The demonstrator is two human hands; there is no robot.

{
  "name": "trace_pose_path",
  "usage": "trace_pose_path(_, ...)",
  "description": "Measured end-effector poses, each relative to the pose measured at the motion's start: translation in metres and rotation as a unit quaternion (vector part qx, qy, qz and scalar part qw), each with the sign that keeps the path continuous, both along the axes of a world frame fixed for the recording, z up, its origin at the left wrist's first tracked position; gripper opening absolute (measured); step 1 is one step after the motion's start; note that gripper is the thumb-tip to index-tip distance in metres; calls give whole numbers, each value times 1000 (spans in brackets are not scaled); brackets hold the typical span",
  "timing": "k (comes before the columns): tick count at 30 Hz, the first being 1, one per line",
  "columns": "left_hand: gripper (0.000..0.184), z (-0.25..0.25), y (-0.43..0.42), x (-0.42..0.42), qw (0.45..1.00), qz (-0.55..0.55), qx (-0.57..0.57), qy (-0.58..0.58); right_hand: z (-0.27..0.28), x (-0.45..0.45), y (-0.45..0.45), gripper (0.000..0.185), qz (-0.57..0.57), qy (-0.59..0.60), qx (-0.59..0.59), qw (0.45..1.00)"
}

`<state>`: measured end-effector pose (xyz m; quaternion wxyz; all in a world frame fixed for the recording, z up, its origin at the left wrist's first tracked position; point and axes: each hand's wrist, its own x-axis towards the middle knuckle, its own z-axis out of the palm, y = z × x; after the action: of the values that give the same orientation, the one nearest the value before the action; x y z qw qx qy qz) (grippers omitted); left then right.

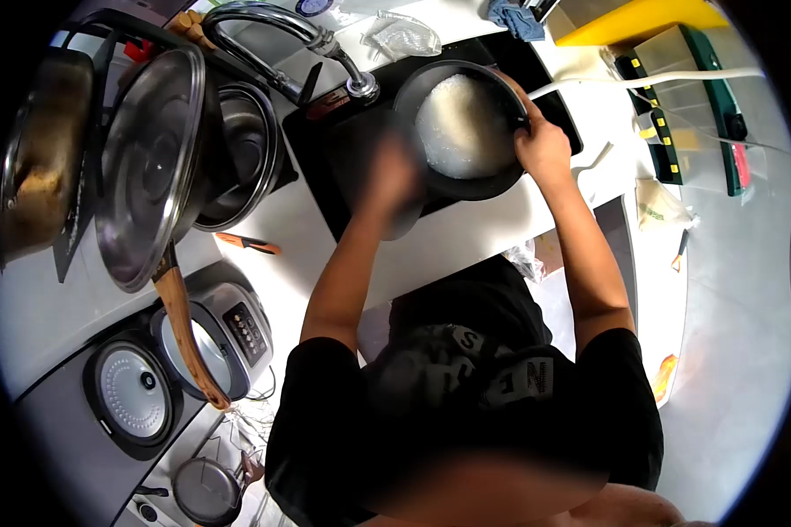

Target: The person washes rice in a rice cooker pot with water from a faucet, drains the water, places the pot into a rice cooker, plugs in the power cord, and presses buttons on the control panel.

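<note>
A dark round pot (410, 88) is held over the black sink (330, 145), with white grains, rice by the look of them, and cloudy liquid (457, 127) inside. My right hand (540, 140) grips the pot's right rim, fingers wrapped around its outer side. To the left of the pot is my left hand (391, 176), smeared by motion; its fingers cannot be made out. A dark blurred round shape lies around that hand, too unclear to name. The chrome faucet (360, 86) rises at the sink's back left edge.
Pans and a lid (149, 167) with a wooden handle stand at left, beside an orange-handled knife (248, 243). An open rice cooker (237, 329) sits lower left. A plastic bag (402, 37) and blue cloth (517, 19) lie behind the sink. A white hose (650, 81) crosses at right.
</note>
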<state>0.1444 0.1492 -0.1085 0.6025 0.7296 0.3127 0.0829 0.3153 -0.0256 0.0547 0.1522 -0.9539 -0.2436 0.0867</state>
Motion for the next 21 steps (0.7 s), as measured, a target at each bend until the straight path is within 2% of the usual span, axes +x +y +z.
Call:
trace_pose_path(3,45,24,-8,-1,1000,19,-19,-7,30,-10,-3,60,24,-39,-3,999)
trace_pose_path(5,44,36,-7,-10,999,32,-8,-16,38,-15,-6,55,7,-2,26,1000)
trace_pose_path(8,41,48,-9,-18,998,36,55,-21,28,-12,-26,56,-13,70,145,987)
trace_pose_path(11,40,51,-10,-23,994,27,103,-16,42,-20,-32,56,-84,211,147,963)
trace_pose_path(12,40,54,-10,-26,994,29,102,-14,36,-20,-34,56,-54,157,144,976)
trace_pose_path(14,41,62,-16,-31,990,29,139,-13,35,-19,-39,56,-50,175,144,973)
trace_pose_path(16,44,91,-27,-36,977,21,213,-16,41,-22,-41,56,-54,201,135,969)
trace_pose_path(19,44,153,-51,-26,872,48,480,-84,47,-29,-47,55,-65,233,121,963)
trace_pose_path(21,37,145,-54,-16,886,-83,444,-100,48,-36,-52,55,-64,238,116,962)
